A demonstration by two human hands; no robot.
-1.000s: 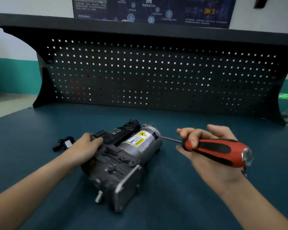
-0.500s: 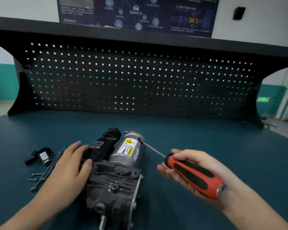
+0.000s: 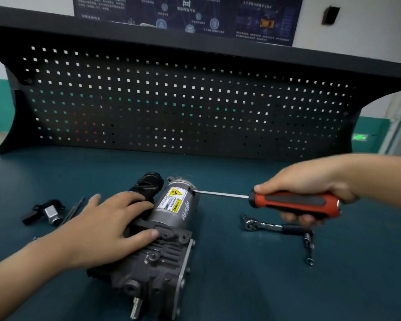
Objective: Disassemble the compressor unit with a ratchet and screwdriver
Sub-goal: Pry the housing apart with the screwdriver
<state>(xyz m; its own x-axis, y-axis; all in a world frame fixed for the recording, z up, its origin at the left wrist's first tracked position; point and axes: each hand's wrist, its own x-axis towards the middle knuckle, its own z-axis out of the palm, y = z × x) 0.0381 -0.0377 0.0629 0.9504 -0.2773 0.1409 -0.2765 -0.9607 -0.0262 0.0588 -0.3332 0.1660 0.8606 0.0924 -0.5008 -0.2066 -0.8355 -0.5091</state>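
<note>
The compressor unit (image 3: pixel 162 249) lies on the dark teal bench, a grey motor cylinder with a yellow warning label at its far end. My left hand (image 3: pixel 107 228) rests flat on its black top, fingers spread. My right hand (image 3: pixel 310 188) grips the red and black handle of a screwdriver (image 3: pixel 292 202). The shaft runs left and its tip touches the far right rim of the cylinder. A ratchet (image 3: pixel 278 227) lies on the bench below my right hand.
A small black and silver removed part (image 3: pixel 45 212) and some long dark bolts (image 3: pixel 73 210) lie left of the unit. A black pegboard (image 3: pixel 183 107) stands upright along the bench's back edge. Bench surface (image 3: pixel 264 286) stretches right of the unit.
My right hand has swung out to the right and up, so the screwdriver now lies nearly level against the cylinder rim. The ratchet has come into view. My left hand stays on the unit.
</note>
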